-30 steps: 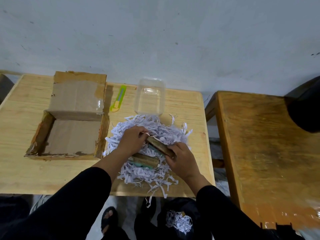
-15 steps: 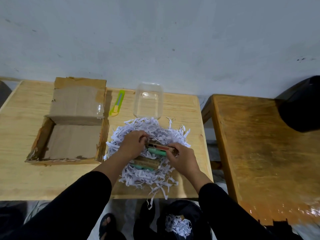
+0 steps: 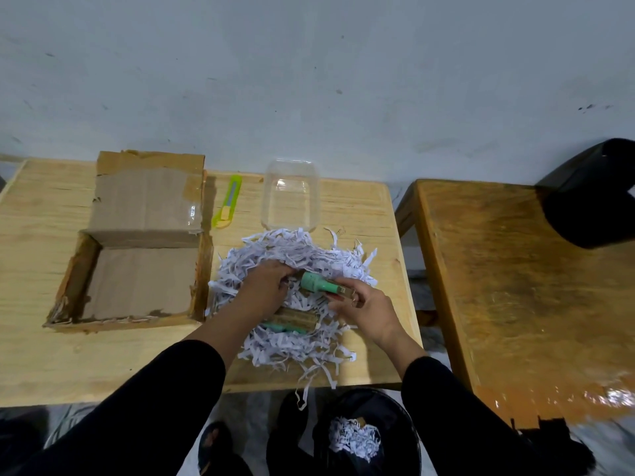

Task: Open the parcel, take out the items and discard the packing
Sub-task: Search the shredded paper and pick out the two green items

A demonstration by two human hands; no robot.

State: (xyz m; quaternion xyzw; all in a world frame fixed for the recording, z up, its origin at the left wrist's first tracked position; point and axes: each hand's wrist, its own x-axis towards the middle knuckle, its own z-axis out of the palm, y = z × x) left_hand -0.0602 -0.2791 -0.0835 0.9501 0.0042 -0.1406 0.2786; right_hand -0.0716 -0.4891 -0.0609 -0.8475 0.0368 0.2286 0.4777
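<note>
An open cardboard box [image 3: 137, 280] lies empty on the left of the wooden table [image 3: 41, 355]. A heap of white shredded paper [image 3: 295, 249] fills the table's right half. My right hand [image 3: 366, 309] grips a brown-wrapped item with a green cylindrical end [image 3: 318, 285], lifted just above the heap. My left hand [image 3: 266, 292] rests on the shreds beside that green end, fingers curled; whether it holds the item is unclear. A second brown and green item [image 3: 297, 319] lies in the shreds below both hands.
A yellow-green utility knife [image 3: 227, 206] and a clear plastic container [image 3: 290, 201] lie at the table's back edge. A black bin [image 3: 374, 438] holding shredded paper stands on the floor below. A darker wooden table [image 3: 522, 286] with a black object [image 3: 594, 194] stands right.
The item in my right hand has turned, and its green end now shows clear of the wrapping. My left hand has stayed on the shreds beside it.
</note>
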